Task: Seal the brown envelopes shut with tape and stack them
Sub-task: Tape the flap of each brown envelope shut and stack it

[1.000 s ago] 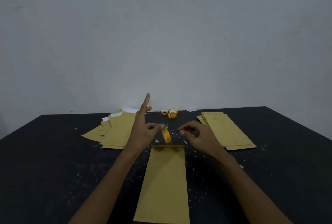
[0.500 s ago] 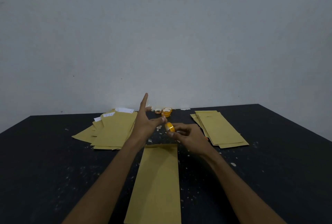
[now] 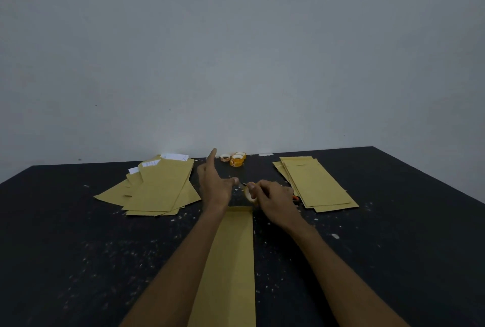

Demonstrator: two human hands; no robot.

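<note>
Envelope [image 3: 231, 261]: lies lengthwise on the tabletop [image 3: 78, 261] between the forearms, far end just under the hands, right where a strip can drop onto it.
Right hand [image 3: 273, 200]: grip closed around the tape roll [image 3: 248, 193], held just above that far end.
Left hand [image 3: 215, 187]: thumb and a finger pinch narrow beside the roll, likely on the tape's loose end; the tape itself is too thin to make out. Index finger points up, clear of the sticky side.
Left pile [image 3: 157, 190]: loose, fanned, white slips poking out; probably waiting.
Right stack [image 3: 315, 185]: squared up; probably the sealed ones.
Spare rolls [image 3: 236, 158]: parked at the far edge, out of the way.
</note>
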